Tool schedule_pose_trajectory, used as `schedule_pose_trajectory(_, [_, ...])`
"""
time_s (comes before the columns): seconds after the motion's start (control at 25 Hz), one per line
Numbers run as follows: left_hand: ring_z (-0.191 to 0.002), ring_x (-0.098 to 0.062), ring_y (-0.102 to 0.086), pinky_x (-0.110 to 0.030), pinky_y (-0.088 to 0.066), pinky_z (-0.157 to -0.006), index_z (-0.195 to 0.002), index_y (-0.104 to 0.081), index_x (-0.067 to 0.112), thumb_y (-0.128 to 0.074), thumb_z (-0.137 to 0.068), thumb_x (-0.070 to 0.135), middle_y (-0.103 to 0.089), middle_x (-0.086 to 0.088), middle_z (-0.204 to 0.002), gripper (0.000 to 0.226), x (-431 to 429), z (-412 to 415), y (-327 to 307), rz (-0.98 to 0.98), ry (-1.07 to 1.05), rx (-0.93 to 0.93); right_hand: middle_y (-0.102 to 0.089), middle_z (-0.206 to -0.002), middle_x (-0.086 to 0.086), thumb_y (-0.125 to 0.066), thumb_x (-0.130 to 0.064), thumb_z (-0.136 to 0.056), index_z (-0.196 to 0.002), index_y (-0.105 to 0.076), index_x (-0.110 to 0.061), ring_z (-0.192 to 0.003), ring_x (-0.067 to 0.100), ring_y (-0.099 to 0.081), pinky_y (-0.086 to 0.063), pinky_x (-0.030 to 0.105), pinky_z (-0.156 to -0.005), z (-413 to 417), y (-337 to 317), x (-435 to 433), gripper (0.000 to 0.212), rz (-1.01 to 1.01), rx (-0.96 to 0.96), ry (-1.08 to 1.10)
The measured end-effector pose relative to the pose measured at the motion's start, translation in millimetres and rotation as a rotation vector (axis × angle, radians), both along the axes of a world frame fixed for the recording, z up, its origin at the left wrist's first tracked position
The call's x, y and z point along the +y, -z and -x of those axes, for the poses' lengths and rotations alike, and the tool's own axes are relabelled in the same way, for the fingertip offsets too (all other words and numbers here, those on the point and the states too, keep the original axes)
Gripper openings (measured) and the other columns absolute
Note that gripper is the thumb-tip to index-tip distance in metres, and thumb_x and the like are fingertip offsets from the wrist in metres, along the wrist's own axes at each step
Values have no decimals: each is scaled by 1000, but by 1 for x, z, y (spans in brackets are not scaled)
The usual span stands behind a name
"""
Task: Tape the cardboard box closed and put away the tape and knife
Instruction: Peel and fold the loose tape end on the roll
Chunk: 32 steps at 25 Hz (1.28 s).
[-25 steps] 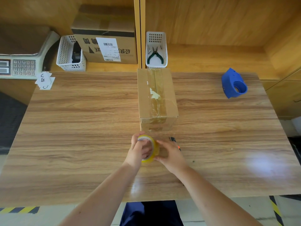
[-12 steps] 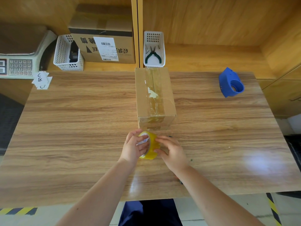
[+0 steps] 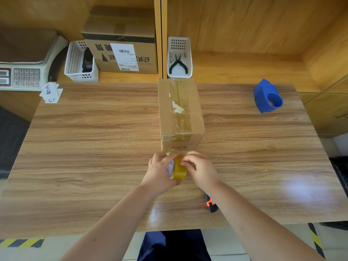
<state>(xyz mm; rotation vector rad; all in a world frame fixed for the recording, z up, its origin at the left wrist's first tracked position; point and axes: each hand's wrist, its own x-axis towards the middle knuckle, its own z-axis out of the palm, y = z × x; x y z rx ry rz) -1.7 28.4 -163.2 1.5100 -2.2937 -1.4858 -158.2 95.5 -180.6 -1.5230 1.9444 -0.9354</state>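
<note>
A closed cardboard box (image 3: 179,113) stands in the middle of the wooden table (image 3: 94,147), with clear tape running along its top seam and down its near face. Just in front of the box, my left hand (image 3: 160,174) holds a yellow tape roll (image 3: 178,169) upright. My right hand (image 3: 201,169) pinches the roll's upper edge with its fingertips. A dark knife with an orange slider (image 3: 211,203) lies on the table under my right forearm, mostly hidden.
A blue tape dispenser (image 3: 267,98) sits at the table's far right. On the shelf behind stand a white basket with pliers (image 3: 179,57), a second white basket (image 3: 80,63), a labelled carton (image 3: 122,51) and a scale (image 3: 24,72). Paper notes (image 3: 50,93) lie at the far left corner.
Both hands with the tape roll have moved slightly toward the box's near face. The roll has turned more edge-on, and my right fingers now sit on its top.
</note>
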Motion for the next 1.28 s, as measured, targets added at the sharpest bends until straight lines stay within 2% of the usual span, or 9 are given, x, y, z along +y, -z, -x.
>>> schedule_pose_trajectory(0.12, [-136,-23,-22,-33,-38,-99,-143,-37,48,-89,-61,43,-27,2,-146,98,-7,3,-2,100,121,-109,-65,-90,2,-68,-10,-85,-83,-70,-7,-82,18,-60,-48,32,-75,4,-7,-7,4,-36,-33,-26])
schedule_pose_trajectory(0.24, [-138,-21,-24,-35,-35,-107,-145,-37,42,-86,-60,50,-32,7,-149,99,-11,3,-3,147,163,-82,-64,-87,-1,-65,-12,-87,-83,-70,-11,-87,18,-56,-45,31,-77,8,-17,-13,6,-61,54,-69])
schedule_pose_trajectory(0.36, [-132,-16,-34,-27,-34,-102,-137,-43,39,-86,-56,52,-45,11,-140,92,-11,1,-7,149,165,-12,-65,-84,0,-63,-12,-87,-82,-70,-10,-86,18,-54,-42,30,-76,10,-31,-14,9,-43,140,-136])
schedule_pose_trajectory(0.6, [-102,-7,-62,-31,-53,-89,-122,-54,34,-88,-59,42,-64,9,-108,72,-16,0,-25,-174,-4,105,-57,-87,-8,-56,-10,-93,-84,-67,-9,-79,14,-57,-48,33,-69,9,-76,-18,14,-69,115,-177])
schedule_pose_trajectory(0.84, [-99,-22,-66,-41,-51,-89,-110,-64,27,-66,-49,74,-69,-3,-105,77,-26,4,-48,-287,27,-2,-56,-95,-9,-57,-12,-94,-87,-66,-10,-81,4,-53,-43,15,-71,9,-111,-26,11,-6,80,-178])
schedule_pose_trajectory(0.92, [-93,-20,-63,-36,-50,-80,-95,-64,21,-72,-60,67,-66,-1,-95,58,-30,5,-61,-278,60,28,-57,-104,-9,-57,-18,-94,-91,-65,-14,-86,5,-55,-46,16,-76,12,-120,-28,10,-22,37,-157])
schedule_pose_trajectory(1.0, [-90,-11,-63,-25,-50,-77,-94,-63,29,-79,-73,48,-66,10,-92,33,-31,6,-77,-310,67,115,-64,-96,-7,-57,-21,-95,-93,-65,-17,-83,5,-59,-50,22,-76,16,-134,-30,10,-55,-13,-151])
schedule_pose_trajectory(1.12, [-97,-13,-70,-26,-56,-84,-124,-52,31,-87,-71,25,-70,4,-110,64,-31,6,-96,-385,19,322,-71,-82,-4,-61,-14,-92,-93,-71,-18,-71,10,-67,-54,25,-74,19,-157,-30,10,-11,-126,-116])
schedule_pose_trajectory(1.28, [-94,-11,-64,-47,-54,-90,-109,-56,15,-87,-67,7,-68,-3,-103,54,-37,7,-119,-297,9,552,-71,-76,-6,-66,-12,-89,-101,-69,-35,-70,11,-70,-54,26,-80,20,-192,-33,26,86,-198,-101])
